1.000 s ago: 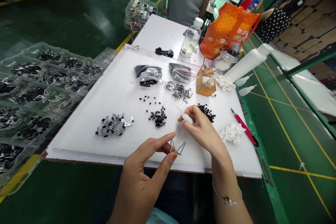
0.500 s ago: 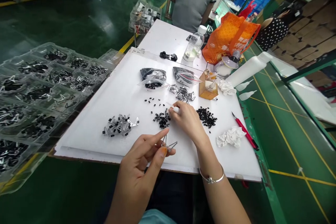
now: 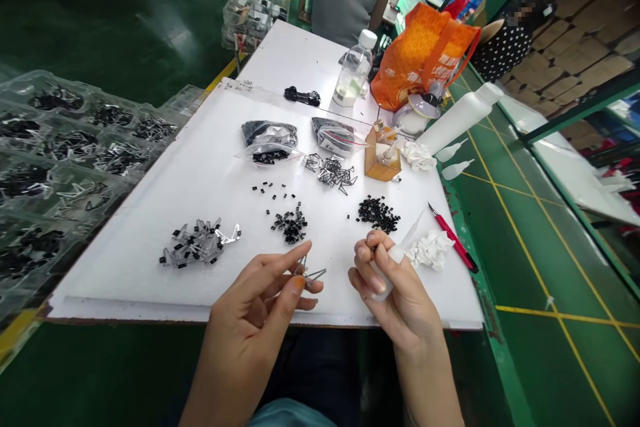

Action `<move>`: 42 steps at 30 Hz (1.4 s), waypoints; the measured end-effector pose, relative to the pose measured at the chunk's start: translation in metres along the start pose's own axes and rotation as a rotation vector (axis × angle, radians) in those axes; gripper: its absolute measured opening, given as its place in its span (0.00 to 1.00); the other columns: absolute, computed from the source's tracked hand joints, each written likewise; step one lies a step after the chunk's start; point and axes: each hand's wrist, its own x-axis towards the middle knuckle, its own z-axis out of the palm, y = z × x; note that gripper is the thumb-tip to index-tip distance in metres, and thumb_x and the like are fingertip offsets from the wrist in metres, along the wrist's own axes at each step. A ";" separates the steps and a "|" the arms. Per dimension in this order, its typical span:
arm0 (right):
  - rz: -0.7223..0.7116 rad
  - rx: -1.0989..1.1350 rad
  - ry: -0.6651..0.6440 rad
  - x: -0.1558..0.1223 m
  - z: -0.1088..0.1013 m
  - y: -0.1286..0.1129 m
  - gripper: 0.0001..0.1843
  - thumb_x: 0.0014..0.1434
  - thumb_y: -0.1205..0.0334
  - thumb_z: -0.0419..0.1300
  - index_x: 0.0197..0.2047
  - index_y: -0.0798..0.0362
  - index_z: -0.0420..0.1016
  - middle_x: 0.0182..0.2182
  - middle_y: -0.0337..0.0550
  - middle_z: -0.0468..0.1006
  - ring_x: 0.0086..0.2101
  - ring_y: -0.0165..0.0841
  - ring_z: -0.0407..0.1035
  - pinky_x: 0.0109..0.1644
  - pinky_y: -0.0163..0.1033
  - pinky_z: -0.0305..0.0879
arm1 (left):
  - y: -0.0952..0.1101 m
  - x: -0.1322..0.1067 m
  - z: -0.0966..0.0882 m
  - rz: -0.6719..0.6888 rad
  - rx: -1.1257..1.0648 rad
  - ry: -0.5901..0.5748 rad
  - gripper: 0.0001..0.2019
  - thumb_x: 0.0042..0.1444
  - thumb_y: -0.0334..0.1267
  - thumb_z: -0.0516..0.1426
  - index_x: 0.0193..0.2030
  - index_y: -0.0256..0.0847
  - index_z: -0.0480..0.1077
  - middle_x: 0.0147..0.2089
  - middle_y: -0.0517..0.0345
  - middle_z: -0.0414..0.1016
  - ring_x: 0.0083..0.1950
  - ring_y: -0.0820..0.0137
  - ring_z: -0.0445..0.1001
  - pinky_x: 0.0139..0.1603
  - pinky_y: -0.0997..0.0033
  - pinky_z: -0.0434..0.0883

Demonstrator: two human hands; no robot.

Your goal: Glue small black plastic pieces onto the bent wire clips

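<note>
My left hand pinches a few thin, bent metal wire clips between thumb and fingers above the table's front edge. To the right, my right hand is closed around a small translucent squeeze bottle, its narrow nozzle pointing up and away to the right. A tiny black piece shows at the right fingertips. Beyond the hands lie two piles of small black pieces, a left pile and a right pile. Farther back is a heap of bare wire clips. Clips with black ends lie to the left.
Two zip bags, a left bag and a right bag, lie behind the piles. A small amber box, white bottle, crumpled tissue and red craft knife are on the right. Compartment trays stand left.
My right hand has drawn back from the left black pile to the right and toward me, turning palm-up with the bottle. A tiny black piece now shows at its fingertips. The view has shifted slightly.
</note>
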 end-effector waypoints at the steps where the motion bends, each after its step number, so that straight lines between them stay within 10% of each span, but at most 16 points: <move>1: 0.027 0.089 -0.017 -0.004 0.000 0.000 0.09 0.57 0.54 0.72 0.35 0.47 0.79 0.29 0.35 0.76 0.18 0.20 0.47 0.24 0.31 0.54 | 0.000 0.001 0.001 -0.001 0.006 -0.012 0.13 0.65 0.42 0.63 0.54 0.64 0.81 0.44 0.63 0.79 0.40 0.74 0.84 0.42 0.79 0.83; 20: 0.032 0.250 -0.020 -0.028 -0.007 0.005 0.08 0.57 0.55 0.73 0.34 0.44 0.79 0.26 0.31 0.74 0.17 0.20 0.39 0.24 0.31 0.52 | 0.003 0.001 0.012 -0.006 0.245 0.014 0.11 0.63 0.42 0.64 0.52 0.53 0.81 0.40 0.61 0.84 0.39 0.69 0.86 0.39 0.78 0.82; 30: -0.081 0.104 0.145 -0.031 -0.006 0.006 0.07 0.56 0.57 0.75 0.34 0.45 0.81 0.31 0.37 0.82 0.19 0.19 0.57 0.28 0.30 0.62 | 0.004 0.000 0.017 0.021 0.095 -0.069 0.16 0.67 0.36 0.61 0.53 0.67 0.81 0.43 0.67 0.81 0.40 0.75 0.86 0.41 0.82 0.82; 42: -0.187 0.061 0.158 -0.033 0.004 0.013 0.05 0.57 0.62 0.75 0.33 0.46 0.83 0.30 0.36 0.86 0.19 0.19 0.70 0.27 0.24 0.69 | 0.009 0.001 0.021 0.028 0.095 -0.075 0.11 0.61 0.33 0.65 0.41 0.58 0.83 0.37 0.70 0.85 0.38 0.75 0.86 0.40 0.85 0.80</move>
